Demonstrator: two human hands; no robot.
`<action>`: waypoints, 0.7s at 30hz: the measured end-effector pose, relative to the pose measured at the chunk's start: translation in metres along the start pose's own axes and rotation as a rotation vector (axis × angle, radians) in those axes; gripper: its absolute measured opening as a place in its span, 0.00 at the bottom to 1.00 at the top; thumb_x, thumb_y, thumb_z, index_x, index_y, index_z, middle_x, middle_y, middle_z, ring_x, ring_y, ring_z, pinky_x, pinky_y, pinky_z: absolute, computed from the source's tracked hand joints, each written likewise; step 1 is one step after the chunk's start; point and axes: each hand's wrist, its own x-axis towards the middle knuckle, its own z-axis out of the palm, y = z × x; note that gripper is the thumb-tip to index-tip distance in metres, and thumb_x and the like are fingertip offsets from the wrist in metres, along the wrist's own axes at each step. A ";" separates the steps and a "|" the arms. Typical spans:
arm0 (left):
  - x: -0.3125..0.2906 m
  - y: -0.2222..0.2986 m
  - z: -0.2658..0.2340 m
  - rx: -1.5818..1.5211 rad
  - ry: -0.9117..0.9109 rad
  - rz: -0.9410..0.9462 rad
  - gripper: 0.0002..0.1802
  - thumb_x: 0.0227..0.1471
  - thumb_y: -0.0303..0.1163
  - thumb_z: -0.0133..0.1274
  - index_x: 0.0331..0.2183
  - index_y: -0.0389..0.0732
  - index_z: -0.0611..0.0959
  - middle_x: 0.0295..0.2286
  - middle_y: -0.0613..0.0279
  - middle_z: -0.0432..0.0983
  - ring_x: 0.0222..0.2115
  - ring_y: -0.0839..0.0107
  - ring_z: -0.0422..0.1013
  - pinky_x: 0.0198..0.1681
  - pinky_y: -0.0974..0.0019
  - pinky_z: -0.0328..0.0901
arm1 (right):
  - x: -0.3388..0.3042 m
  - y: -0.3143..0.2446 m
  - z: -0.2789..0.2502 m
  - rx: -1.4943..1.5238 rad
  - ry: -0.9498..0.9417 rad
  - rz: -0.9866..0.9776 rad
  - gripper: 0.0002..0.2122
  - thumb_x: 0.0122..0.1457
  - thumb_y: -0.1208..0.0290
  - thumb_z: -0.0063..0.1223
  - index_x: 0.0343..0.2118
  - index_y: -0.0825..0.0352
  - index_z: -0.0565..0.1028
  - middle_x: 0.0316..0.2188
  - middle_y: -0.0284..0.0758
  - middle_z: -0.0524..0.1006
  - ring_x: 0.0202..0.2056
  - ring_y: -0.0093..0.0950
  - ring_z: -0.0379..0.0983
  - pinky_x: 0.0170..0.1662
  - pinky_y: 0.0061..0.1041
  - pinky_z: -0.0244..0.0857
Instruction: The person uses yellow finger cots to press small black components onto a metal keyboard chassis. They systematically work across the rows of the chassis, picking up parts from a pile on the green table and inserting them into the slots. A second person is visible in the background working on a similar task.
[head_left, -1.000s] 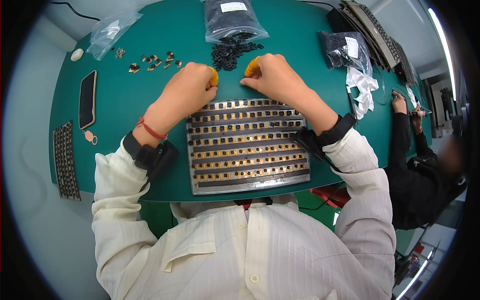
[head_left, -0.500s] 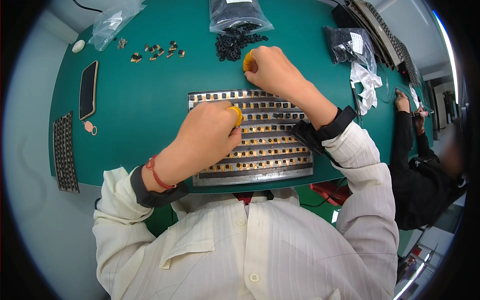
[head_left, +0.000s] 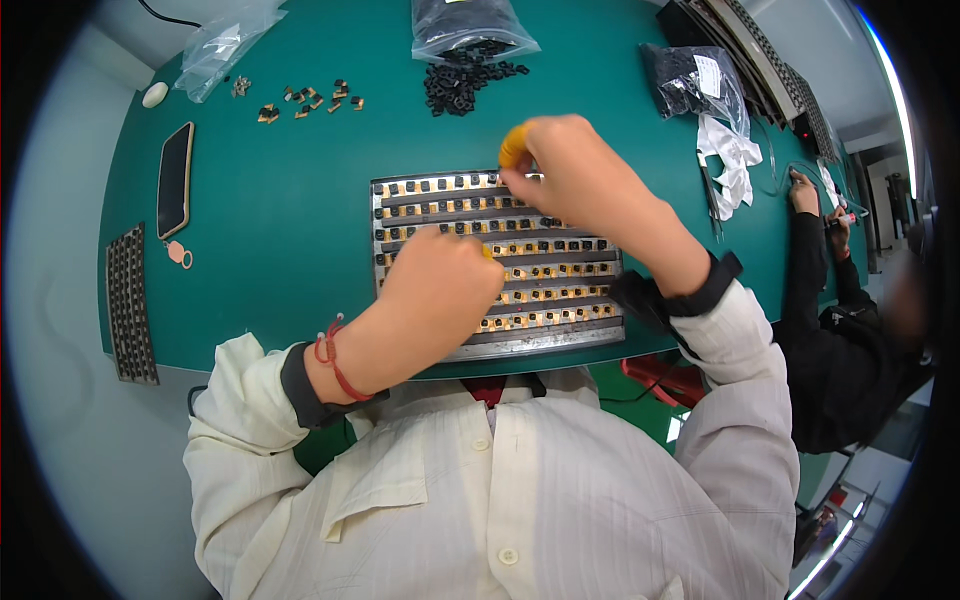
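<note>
A flat metal tray (head_left: 400,197) lies before me with rows of small black-and-gold parts. My left hand (head_left: 440,280) is closed over its middle rows, with a yellow finger cover just showing. Whatever those fingers grip is hidden beneath the hand. Above the tray's far edge, my right hand (head_left: 570,165) has its fingers pinched together, yellow covers (head_left: 514,147) on them. Anything in that pinch is too small to make out. Beyond it, a pile of small black pieces (head_left: 455,88) spills from a clear plastic bag (head_left: 465,30).
Loose black-and-gold parts (head_left: 308,98) lie far left, near a phone (head_left: 176,180). Another filled tray (head_left: 131,305) stands by the left edge. At right are a bag of black pieces (head_left: 690,80), white cloth (head_left: 733,160), tweezers (head_left: 711,195) and a co-worker's hands (head_left: 805,195).
My right hand has come back from beside the black pile to the tray's far edge. My left hand has shifted slightly nearer and to the right over the tray.
</note>
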 end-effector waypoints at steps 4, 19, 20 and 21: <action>0.008 0.008 -0.008 -0.037 -0.160 0.039 0.06 0.45 0.30 0.57 0.23 0.38 0.84 0.19 0.56 0.76 0.21 0.59 0.75 0.28 0.58 0.69 | -0.051 -0.008 -0.004 -0.005 -0.104 -0.025 0.07 0.50 0.75 0.58 0.28 0.74 0.77 0.26 0.46 0.76 0.31 0.42 0.75 0.37 0.37 0.70; 0.013 -0.051 -0.054 -0.330 -0.064 -0.233 0.15 0.51 0.33 0.58 0.33 0.28 0.83 0.24 0.43 0.77 0.28 0.51 0.75 0.34 0.58 0.70 | -0.081 -0.036 0.028 -0.378 -0.203 0.025 0.10 0.56 0.70 0.55 0.21 0.67 0.79 0.18 0.40 0.75 0.24 0.38 0.76 0.28 0.36 0.70; 0.018 -0.066 -0.053 -0.354 0.008 -0.291 0.15 0.50 0.32 0.58 0.35 0.28 0.83 0.26 0.44 0.78 0.29 0.54 0.76 0.35 0.60 0.70 | -0.078 -0.040 0.027 -0.372 -0.256 0.049 0.10 0.56 0.69 0.54 0.20 0.67 0.79 0.18 0.41 0.75 0.24 0.38 0.76 0.27 0.36 0.70; 0.023 -0.082 -0.050 -0.376 0.079 -0.356 0.16 0.49 0.30 0.59 0.37 0.27 0.83 0.27 0.44 0.80 0.30 0.57 0.77 0.36 0.62 0.71 | -0.074 -0.045 0.026 -0.361 -0.311 0.065 0.11 0.57 0.69 0.54 0.20 0.68 0.79 0.19 0.41 0.76 0.23 0.39 0.77 0.27 0.35 0.70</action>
